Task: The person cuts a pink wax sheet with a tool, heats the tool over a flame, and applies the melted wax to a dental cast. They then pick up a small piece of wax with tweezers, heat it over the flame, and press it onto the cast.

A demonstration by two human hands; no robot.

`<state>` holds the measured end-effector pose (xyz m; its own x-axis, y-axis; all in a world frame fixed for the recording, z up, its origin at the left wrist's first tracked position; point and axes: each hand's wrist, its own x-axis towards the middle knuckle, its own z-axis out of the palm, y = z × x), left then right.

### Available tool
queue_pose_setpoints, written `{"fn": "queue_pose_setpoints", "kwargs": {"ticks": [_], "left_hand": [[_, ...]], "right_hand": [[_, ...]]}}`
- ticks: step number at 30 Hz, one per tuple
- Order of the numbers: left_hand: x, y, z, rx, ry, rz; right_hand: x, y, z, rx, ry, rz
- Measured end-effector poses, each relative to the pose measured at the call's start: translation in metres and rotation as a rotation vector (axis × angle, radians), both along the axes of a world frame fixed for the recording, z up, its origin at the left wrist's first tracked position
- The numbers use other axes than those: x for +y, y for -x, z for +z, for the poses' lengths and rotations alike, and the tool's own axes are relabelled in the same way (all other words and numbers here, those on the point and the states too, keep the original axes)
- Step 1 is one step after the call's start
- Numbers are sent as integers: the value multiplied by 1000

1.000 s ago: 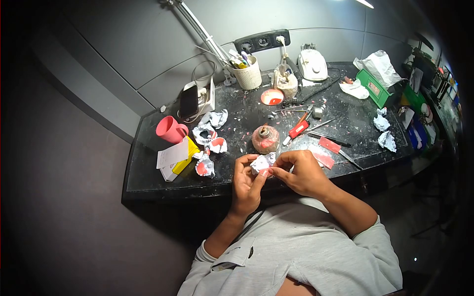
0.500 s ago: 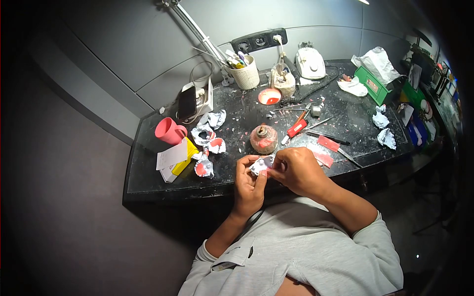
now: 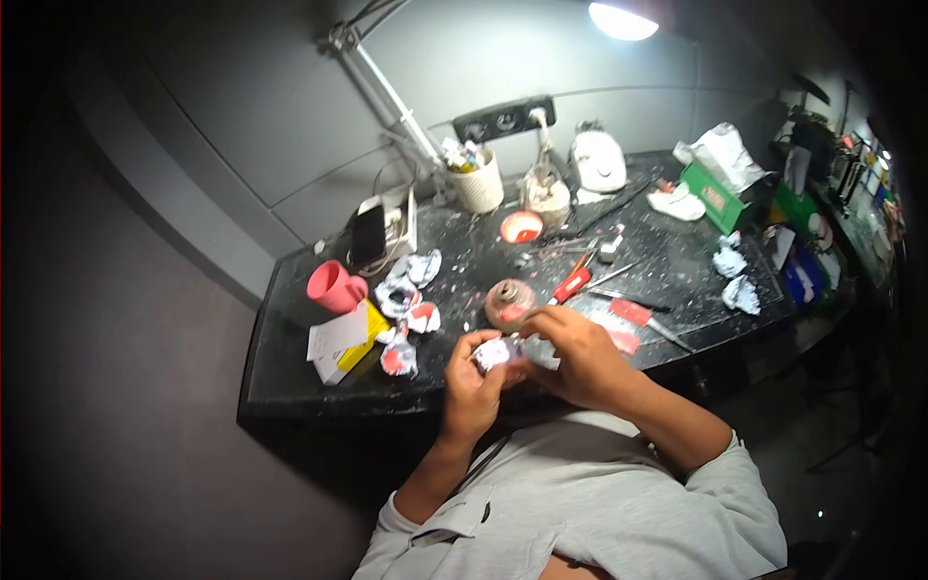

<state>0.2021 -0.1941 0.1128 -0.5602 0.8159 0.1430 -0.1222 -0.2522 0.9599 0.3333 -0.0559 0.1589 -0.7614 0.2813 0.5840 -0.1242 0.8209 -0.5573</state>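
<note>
our L hand (image 3: 471, 387) clamped on wht plaster dental model (image 3: 491, 355), at 6 o'c of blk desk (image 3: 280, 382), R hand (image 3: 572, 356) at model's 3 o'c, its grip we can't tell, spirit burner (image 3: 508, 303) at 12

Premises present as a workshop, consistent with a dental laboratory: a scrap-flecked worktop (image 3: 280, 377) carries a pink-smeared burner (image 3: 507, 300), with white-and-pink moulded pieces (image 3: 396, 360) left of it, tools (image 3: 572, 284) right and a lamp (image 3: 623, 21) beyond.

The held piece (image 3: 493, 354) is white, the left mug (image 3: 332, 287) pink, the worktop (image 3: 464, 256) black with pale specks, the far-right box (image 3: 713, 199) green.
</note>
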Motion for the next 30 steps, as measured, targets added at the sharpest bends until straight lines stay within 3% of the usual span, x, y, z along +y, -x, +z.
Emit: {"fn": "queue_pose_setpoints", "kwargs": {"ticks": [2, 4, 7, 12, 22, 30], "left_hand": [[-4, 16, -19, 237, 24, 10], [-8, 7, -4, -8, 92, -208], [-24, -2, 7, -111, 206, -422], [-25, 19, -36, -298, 243, -599], [-18, 3, -24, -45, 301, -549], [-23, -13, -7, 580, 89, -250]], "right_hand": [[12, -4, -1, 142, -146, 191], [11, -17, -12, 105, -172, 362], [-6, -41, -10, 52, -214, 424], [-16, -62, -12, 86, -267, 479], [-22, -77, -17, -147, -298, 583], [-18, -83, -3, -87, -178, 596]]}}
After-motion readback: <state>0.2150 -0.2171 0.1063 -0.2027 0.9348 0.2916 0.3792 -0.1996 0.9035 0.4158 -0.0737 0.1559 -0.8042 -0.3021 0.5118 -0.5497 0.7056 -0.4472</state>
